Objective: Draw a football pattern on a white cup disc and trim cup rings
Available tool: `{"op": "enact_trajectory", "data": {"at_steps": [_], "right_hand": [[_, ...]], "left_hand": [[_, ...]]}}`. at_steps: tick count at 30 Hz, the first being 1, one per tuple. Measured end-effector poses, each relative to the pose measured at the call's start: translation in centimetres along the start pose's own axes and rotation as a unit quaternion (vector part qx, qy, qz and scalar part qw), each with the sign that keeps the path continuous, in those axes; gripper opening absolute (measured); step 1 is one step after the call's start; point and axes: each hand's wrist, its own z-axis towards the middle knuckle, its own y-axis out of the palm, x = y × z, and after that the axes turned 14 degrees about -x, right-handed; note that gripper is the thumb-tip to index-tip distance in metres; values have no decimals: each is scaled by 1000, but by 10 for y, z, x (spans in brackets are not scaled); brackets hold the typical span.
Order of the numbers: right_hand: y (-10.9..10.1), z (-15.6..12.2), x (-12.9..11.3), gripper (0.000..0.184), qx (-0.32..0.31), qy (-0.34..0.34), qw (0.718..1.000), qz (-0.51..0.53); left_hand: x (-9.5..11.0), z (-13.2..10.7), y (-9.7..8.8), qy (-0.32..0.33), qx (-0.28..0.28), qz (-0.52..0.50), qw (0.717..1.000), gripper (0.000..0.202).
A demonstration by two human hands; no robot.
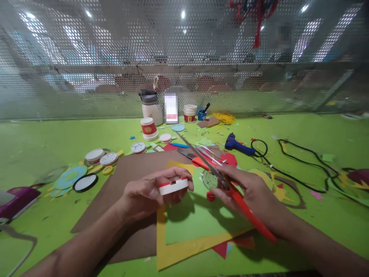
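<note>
My left hand (147, 192) is closed around a short white paper cup piece with a red band (173, 186), held above the coloured paper. To its right, my right hand (248, 190) grips red-handled scissors (227, 184); their long blades point up and left, away from the cup piece. Under both hands lie a green sheet (196, 219), a yellow sheet (184, 252) and a large brown sheet (129, 173).
Paper cups (149, 129), lids (95, 155) and paper discs (70, 177) lie at left. A blue glue gun (238, 145) with a black cord (300, 169) sits at right. A jug (151, 105) and cups stand before the perforated metal screen (184, 57). A purple box (17, 198) is far left.
</note>
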Motion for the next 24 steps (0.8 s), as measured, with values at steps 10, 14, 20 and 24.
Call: {"op": "enact_trajectory", "data": {"at_steps": [10, 14, 20, 24], "right_hand": [[8, 6, -12, 42, -39, -99, 954, 281], [14, 9, -19, 40, -124, -133, 928, 324], [21, 12, -15, 39, -145, -122, 927, 325], [25, 17, -3, 36, -78, -140, 946, 281]], "left_hand": [[-10, 5, 5, -42, -74, -50, 995, 99], [-11, 4, 6, -76, -62, -69, 993, 68], [-15, 6, 8, -92, -48, -65, 992, 42], [-17, 10, 7, -61, -47, -44, 996, 41]]}}
